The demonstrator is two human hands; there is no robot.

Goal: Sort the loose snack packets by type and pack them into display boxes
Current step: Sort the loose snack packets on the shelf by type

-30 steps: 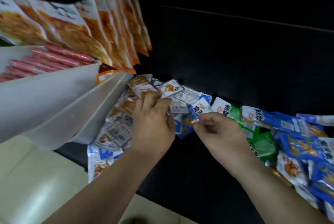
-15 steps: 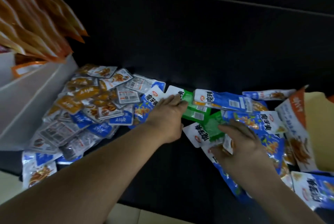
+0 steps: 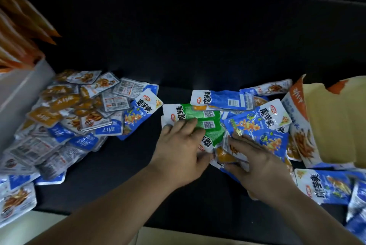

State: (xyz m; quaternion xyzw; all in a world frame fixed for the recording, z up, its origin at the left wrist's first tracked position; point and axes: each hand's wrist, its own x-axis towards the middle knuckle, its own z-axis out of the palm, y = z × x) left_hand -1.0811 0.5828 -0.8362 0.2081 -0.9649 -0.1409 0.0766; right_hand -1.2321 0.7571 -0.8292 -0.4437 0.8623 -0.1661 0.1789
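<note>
Far left, the white box (image 3: 21, 94) stands at the edge of the dark tabletop (image 3: 198, 47) with tall orange bags (image 3: 21, 33) leaning out of it, so that type looks already packed. Beside it sprawls the heap of small packets (image 3: 75, 112), orange-and-white ones mixed with blue, overlapping every which way; that looks like a rough first grouping parked near the box, not a finished sort. A larger blue packet (image 3: 138, 115) lies on the heap's right edge. Then a gap of bare tabletop, and here's the action: the left hand (image 3: 178, 155) lies spread on the green packets (image 3: 207, 124), fingers fairly straight and pressing down, probably pinning them so they can be drawn out as a set. Whether the thumb has hooked under an edge, I can't tell. The right hand (image 3: 259, 165) lies flat and wide on the big blue packets (image 3: 263, 128), touching them, gripping nothing, seemingly holding them back from the green. Far right, a torn-open box (image 3: 332, 126) lies among more blue packets, likely where they spilled from.
</note>
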